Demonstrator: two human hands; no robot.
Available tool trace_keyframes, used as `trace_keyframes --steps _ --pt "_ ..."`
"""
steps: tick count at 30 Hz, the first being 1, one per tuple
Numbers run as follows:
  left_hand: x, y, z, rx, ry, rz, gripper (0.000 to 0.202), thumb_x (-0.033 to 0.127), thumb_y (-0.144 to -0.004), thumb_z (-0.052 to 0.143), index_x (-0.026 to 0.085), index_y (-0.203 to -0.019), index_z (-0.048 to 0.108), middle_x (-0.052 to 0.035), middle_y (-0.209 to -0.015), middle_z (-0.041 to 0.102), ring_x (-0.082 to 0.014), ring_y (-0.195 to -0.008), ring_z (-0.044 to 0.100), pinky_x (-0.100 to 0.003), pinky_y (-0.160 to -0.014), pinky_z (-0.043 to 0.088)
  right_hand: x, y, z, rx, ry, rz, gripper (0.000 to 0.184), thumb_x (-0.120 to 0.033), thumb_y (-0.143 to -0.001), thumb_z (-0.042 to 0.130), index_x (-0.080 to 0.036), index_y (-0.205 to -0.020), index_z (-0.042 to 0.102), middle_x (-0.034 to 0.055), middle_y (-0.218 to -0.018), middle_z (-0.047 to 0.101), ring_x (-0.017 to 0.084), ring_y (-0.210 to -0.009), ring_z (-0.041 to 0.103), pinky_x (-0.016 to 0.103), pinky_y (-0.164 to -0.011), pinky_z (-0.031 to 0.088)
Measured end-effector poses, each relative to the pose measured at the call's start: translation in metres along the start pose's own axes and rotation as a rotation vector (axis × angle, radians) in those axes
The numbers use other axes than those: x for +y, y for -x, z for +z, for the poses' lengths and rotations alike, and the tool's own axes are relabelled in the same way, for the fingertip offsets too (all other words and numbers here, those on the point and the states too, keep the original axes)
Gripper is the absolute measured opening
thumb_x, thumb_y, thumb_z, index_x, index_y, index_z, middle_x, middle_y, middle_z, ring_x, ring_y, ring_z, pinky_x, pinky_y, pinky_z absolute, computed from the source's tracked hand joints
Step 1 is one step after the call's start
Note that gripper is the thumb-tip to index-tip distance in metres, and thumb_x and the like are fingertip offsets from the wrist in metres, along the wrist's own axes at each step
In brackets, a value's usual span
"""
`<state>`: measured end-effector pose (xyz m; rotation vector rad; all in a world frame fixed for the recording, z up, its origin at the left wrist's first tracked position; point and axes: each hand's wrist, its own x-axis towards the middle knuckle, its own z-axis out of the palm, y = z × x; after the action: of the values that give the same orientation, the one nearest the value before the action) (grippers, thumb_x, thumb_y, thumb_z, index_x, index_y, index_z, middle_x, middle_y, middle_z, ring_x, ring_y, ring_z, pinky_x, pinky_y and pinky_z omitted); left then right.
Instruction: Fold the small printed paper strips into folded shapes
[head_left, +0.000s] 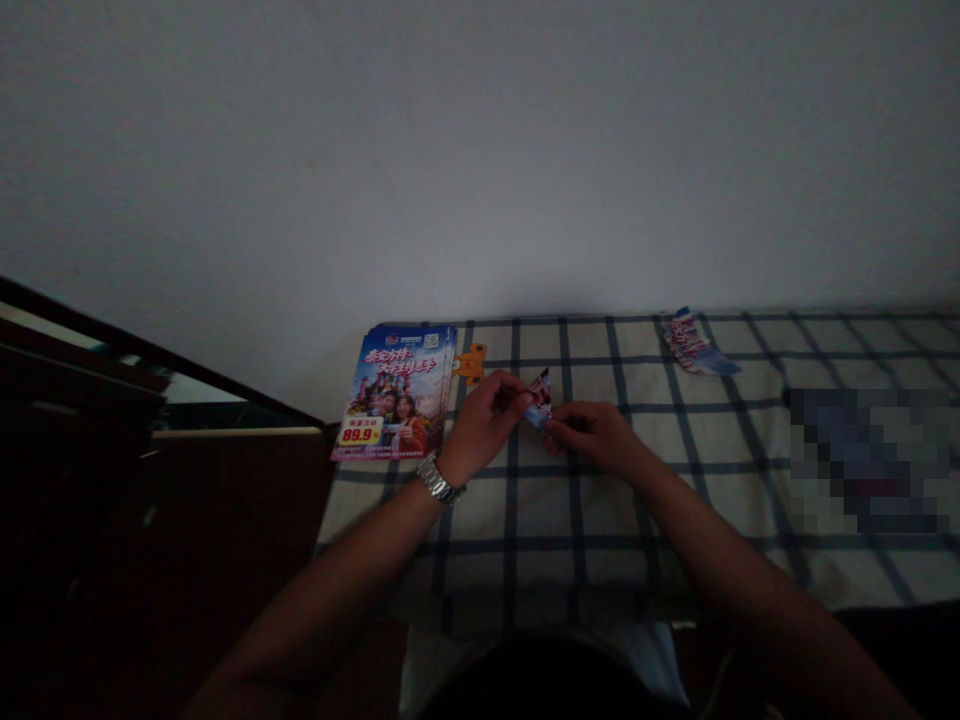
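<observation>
Between my two hands is a small folded paper [539, 402], printed in blue and pink like the flyers beside it. My left hand [491, 415], with a metal watch on its wrist, pinches the paper's upper left part between thumb and fingers. Closed on its lower right edge is my right hand [592, 432]. A stack of printed flyers [397, 390] lies to the left of my left hand. Farther right, near the wall, rests a pile of folded papers [694, 345] in the same colours.
A checked cloth [607, 530] covers the table, which stands against a pale wall [480, 160]. An orange bear figure [472, 364] shows beside the flyers. At the right lies a pixelated dark object [866, 460]. Dark furniture [67, 400] stands at the left.
</observation>
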<state>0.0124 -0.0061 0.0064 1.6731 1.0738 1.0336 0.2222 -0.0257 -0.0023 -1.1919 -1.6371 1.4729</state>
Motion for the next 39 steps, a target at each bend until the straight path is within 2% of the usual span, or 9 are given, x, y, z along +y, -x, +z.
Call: trace_keyframes --steps 7,15,30,36,39 --pt "0.0027 0.0009 0.0023 -0.023 -0.042 -0.004 0.019 0.039 -0.095 0.061 0.020 -0.097 0.060 -0.0025 -0.090 0.068 -0.0159 -0.080 0.063 -0.028 -0.074 0.050 -0.0012 -0.0006 -0.0010 0.038 0.148 -0.052 0.036 -0.053 -0.091 0.063 -0.020 -0.080 0.073 0.0026 -0.073 0.073 0.018 -0.068 0.067 0.028 -0.065 0.051" --pt "0.0033 0.0012 0.0032 -0.031 -0.041 0.009 0.017 0.037 -0.095 0.061 0.019 -0.096 0.060 -0.0023 -0.090 0.068 -0.0157 -0.081 0.064 -0.028 -0.074 0.050 -0.0039 0.0007 -0.0020 -0.002 0.126 -0.053 0.039 -0.054 -0.093 0.060 -0.020 -0.079 0.073 0.0021 -0.072 0.074 0.017 -0.067 0.068 0.027 -0.064 0.051" --pt "-0.0049 0.0007 0.0030 -0.019 -0.009 -0.002 0.021 0.040 -0.095 0.062 0.020 -0.098 0.060 -0.0029 -0.092 0.069 -0.0165 -0.083 0.064 -0.029 -0.075 0.050 0.0011 0.0002 -0.0017 0.033 0.179 -0.074 0.039 -0.054 -0.093 0.060 -0.020 -0.081 0.074 0.0010 -0.073 0.073 0.017 -0.068 0.067 0.026 -0.063 0.050" --pt "-0.0028 -0.0004 0.0007 -0.040 -0.034 0.018 0.020 0.040 -0.095 0.062 0.020 -0.097 0.061 -0.0019 -0.090 0.067 -0.0159 -0.081 0.063 -0.028 -0.074 0.050 -0.0011 -0.0005 0.0001 0.138 0.015 -0.088 0.032 -0.051 -0.089 0.066 -0.022 -0.102 0.071 0.0031 -0.092 0.076 0.020 -0.082 0.070 0.031 -0.075 0.056" --pt "-0.0003 -0.0007 0.0007 -0.061 -0.064 0.030 0.018 0.038 -0.095 0.061 0.020 -0.097 0.061 -0.0018 -0.088 0.067 -0.0158 -0.079 0.063 -0.028 -0.072 0.051 -0.0003 -0.0017 0.0007 0.159 -0.059 -0.087 0.032 -0.051 -0.086 0.069 -0.022 -0.101 0.069 0.0032 -0.092 0.075 0.020 -0.079 0.071 0.032 -0.074 0.058"
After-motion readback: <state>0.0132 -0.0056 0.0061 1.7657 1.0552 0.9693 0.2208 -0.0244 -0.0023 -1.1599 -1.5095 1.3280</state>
